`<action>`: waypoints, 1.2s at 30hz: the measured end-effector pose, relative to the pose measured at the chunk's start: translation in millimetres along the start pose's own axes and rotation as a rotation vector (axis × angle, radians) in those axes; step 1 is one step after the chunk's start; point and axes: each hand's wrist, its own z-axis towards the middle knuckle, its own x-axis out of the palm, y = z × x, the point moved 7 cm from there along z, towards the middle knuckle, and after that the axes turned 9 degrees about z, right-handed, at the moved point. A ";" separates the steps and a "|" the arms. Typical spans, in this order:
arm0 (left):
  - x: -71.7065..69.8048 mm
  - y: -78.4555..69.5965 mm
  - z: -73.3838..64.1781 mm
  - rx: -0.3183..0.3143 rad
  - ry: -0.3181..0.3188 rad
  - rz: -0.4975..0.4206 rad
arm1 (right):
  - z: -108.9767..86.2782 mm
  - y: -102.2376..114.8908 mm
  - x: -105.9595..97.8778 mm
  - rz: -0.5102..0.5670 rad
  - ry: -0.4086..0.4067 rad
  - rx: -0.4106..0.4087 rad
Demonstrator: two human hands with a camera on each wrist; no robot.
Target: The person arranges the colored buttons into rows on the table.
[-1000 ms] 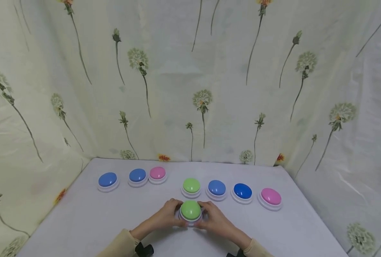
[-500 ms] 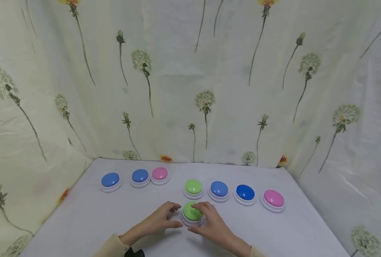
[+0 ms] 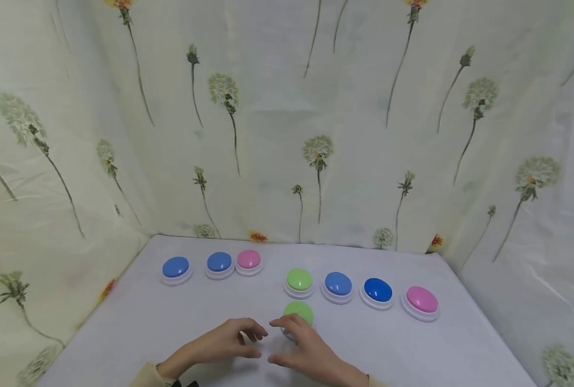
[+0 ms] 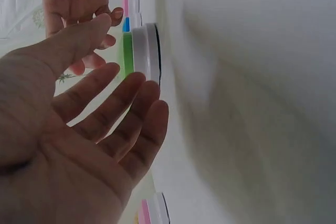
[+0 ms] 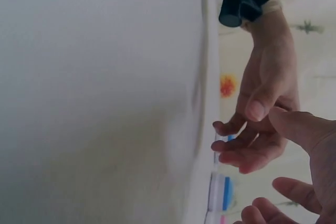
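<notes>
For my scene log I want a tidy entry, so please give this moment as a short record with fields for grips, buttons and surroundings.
Near button: green, on white table
Left grip: fingers loosely curved, holding nothing
Right grip: holding nothing, partly hiding near button in head view
Far buttons: one green, four blue, two pink
Backdrop: flowered sheet

Dim, diffuse light covers the white table (image 3: 219,301), with small highlights on the buttons (image 3: 378,289) upon it and a pale sheen on the floral cloth (image 3: 533,236) to its right. Both wrist views show soft-edged shadows and blurred texture across the table.
</notes>
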 end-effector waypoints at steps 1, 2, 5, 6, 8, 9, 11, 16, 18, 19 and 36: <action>-0.9 -0.2 -2.3 0.004 0.004 -0.001 | 0.7 1.5 2.7 0.009 0.010 -0.011; -2.0 -0.3 -4.7 0.007 0.006 0.004 | 1.5 2.5 5.5 0.023 0.021 -0.017; -6.4 1.4 -11.8 0.007 0.004 0.010 | 4.9 5.7 13.1 0.061 0.055 -0.021; -8.1 2.3 -14.6 0.005 0.005 0.011 | 6.3 6.4 15.8 0.073 0.068 -0.014; -10.8 3.8 -19.8 -0.003 0.010 0.006 | 8.1 7.9 20.6 0.089 0.090 -0.004; -12.3 4.8 -22.9 -0.008 0.013 0.003 | 9.2 8.6 23.4 0.095 0.104 0.000; -16.0 7.3 -29.8 -0.021 0.017 0.006 | 11.6 9.4 29.7 0.098 0.129 0.007; -31.0 19.1 -48.3 -0.072 -0.027 0.039 | 21.4 8.2 49.6 0.081 0.181 0.039; -39.1 26.5 -55.0 -0.105 -0.066 0.056 | 27.0 8.3 57.9 0.062 0.187 0.039; -43.2 30.9 -58.1 -0.131 -0.086 0.062 | 30.1 8.6 61.8 0.054 0.186 0.032; -124.8 108.3 -121.8 -0.721 -0.501 0.245 | 128.8 3.6 94.8 0.095 0.052 0.147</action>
